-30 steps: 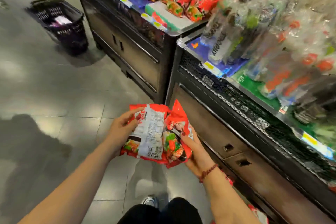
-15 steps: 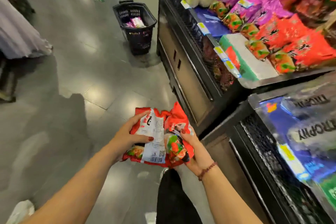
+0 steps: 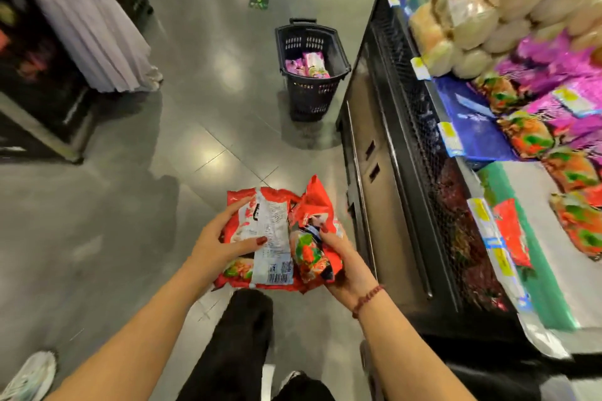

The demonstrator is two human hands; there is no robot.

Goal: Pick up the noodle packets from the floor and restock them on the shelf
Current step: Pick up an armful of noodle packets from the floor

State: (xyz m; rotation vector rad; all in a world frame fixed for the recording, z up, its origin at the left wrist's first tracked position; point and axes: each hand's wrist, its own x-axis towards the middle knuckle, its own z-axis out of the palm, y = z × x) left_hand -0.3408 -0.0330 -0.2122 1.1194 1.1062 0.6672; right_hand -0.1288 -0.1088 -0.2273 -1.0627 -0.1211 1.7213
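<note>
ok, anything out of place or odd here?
Nothing looks spilled or torn. The red noodle packets gripped by left hand and right hand are mismatched: one shows its barcode back, the other its front, tilted. A basket holding purple packets stands on the aisle floor beside the shelf.

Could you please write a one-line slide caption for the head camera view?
Left hand and right hand hold red noodle packets beside the shelf, a black basket on the floor ahead.

The noodle packets (image 3: 277,238) hide most of the right hand (image 3: 350,272) — the shelf (image 3: 534,198) is blurred, cropped at right.
</note>
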